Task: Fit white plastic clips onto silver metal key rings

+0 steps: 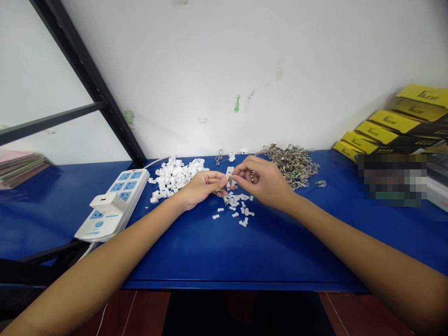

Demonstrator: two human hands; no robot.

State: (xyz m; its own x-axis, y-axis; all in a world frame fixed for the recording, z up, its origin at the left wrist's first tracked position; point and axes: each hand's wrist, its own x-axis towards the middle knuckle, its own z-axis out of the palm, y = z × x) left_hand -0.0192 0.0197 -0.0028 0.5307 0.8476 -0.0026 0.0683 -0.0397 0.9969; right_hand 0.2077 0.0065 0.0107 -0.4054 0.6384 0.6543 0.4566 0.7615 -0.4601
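Note:
My left hand [206, 187] is closed on a small metal clasp [225, 198] that hangs from its fingertips. The fingers of my right hand [261, 181] pinch at the same spot, on a small white piece [230, 171] between the two hands; a bit of metal also shows within its curled fingers. Just below the hands lie scattered flat white pieces [246, 212]. A heap of small white parts [175, 177] sits beside my left hand, and a pile of metal clasps [292, 163] lies behind my right hand.
A white power strip [133, 189] with a plugged-in adapter [109, 203] stands at the left. Yellow and black boxes [380, 132] are stacked at the right on the blue table [210, 256]. Papers [21, 168] lie far left, beyond a black metal frame [101, 98].

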